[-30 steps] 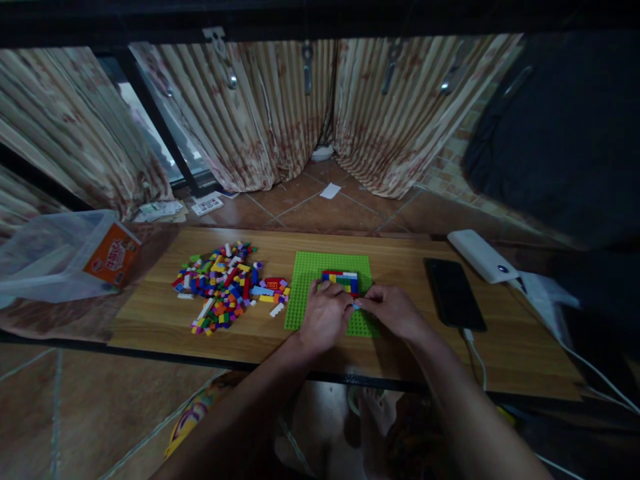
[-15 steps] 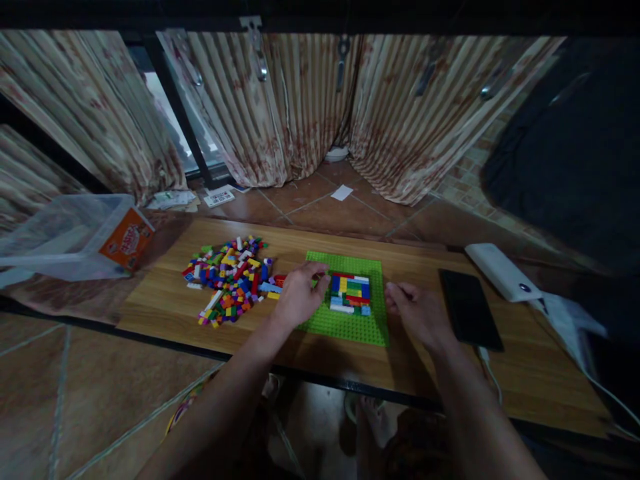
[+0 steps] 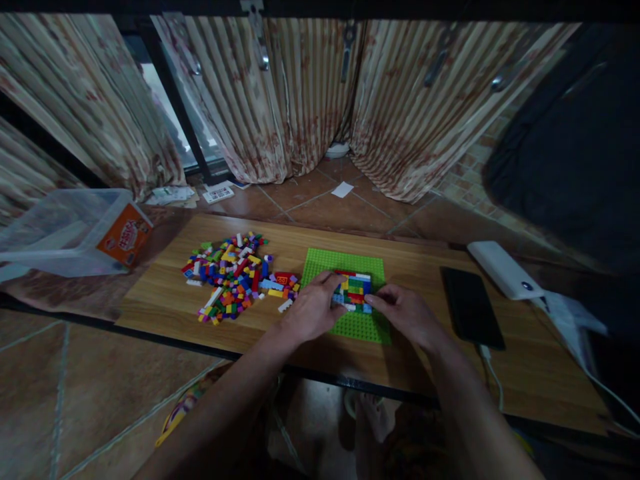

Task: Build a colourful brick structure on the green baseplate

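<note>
A low structure of toy building bricks (image 3: 356, 288) in red, white, blue, yellow and green sits on a green studded baseplate (image 3: 367, 331). My left hand (image 3: 313, 309) reaches over the plate's left part, its fingers and thumb curled against the structure's left side. At the structure's right front corner, the pinched fingertips of my right hand (image 3: 404, 312) press on the bricks. Whether a separate small brick lies under either set of fingertips cannot be made out. Left of the plate spreads a pile of loose bricks (image 3: 233, 277) in mixed colours.
On the right of the wooden table (image 3: 420, 373) lie a black phone (image 3: 471, 307) with a white cable and a white power bank (image 3: 503, 270). A clear plastic box (image 3: 65, 230) with an orange label stands at the far left. Striped curtains (image 3: 300, 100) hang behind.
Both hands have moved in to the brick structure: my left hand slightly right and down, my right hand left onto its corner. More loose bricks show beside my left hand.
</note>
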A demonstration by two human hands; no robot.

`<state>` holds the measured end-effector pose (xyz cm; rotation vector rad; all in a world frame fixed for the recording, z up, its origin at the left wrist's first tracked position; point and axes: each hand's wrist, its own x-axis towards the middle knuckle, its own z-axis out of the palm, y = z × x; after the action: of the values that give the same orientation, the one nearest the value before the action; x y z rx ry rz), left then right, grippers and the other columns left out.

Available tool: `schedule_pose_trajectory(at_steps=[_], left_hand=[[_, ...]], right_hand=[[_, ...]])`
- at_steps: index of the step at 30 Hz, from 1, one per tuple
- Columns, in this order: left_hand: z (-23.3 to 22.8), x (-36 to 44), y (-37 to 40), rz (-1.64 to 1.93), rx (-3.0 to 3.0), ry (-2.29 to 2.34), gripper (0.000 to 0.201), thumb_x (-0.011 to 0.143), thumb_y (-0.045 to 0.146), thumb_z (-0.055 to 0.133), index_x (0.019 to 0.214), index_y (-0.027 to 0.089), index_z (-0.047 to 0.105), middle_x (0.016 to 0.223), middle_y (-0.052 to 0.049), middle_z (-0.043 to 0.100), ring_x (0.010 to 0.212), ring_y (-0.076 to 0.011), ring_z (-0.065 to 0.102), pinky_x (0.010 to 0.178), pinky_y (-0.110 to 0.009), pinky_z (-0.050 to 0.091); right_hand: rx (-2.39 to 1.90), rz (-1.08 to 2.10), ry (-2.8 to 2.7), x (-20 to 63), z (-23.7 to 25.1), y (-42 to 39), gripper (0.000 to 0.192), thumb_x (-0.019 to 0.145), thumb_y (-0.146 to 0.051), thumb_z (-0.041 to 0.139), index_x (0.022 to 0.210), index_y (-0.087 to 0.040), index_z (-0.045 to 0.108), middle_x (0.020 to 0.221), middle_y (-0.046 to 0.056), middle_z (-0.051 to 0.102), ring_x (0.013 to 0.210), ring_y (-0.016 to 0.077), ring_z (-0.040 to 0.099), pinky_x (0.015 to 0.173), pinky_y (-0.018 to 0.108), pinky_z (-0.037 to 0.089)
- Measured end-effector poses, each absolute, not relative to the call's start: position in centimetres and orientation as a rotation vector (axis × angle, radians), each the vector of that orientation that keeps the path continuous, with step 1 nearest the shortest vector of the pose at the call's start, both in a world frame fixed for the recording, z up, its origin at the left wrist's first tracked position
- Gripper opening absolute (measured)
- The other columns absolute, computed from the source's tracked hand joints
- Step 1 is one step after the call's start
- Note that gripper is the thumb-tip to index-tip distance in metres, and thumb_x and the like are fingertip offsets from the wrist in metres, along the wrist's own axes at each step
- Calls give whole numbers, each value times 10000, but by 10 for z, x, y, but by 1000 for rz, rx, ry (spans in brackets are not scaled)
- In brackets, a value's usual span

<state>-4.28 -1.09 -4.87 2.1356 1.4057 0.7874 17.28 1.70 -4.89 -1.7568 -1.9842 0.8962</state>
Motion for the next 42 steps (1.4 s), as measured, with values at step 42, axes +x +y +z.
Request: schedule_pose_trajectory(at_steps=[42], left_hand=[[-28, -121, 8, 1562, 1486, 1861, 217, 861, 212, 524, 1016, 140, 659, 949, -67, 694, 744, -135, 628, 713, -256, 510]], right_hand=[[-1118, 759, -2227, 67, -42, -23, 242, 925, -309, 433, 917, -240, 665, 911, 56, 666, 860, 199, 637, 763, 314, 482]])
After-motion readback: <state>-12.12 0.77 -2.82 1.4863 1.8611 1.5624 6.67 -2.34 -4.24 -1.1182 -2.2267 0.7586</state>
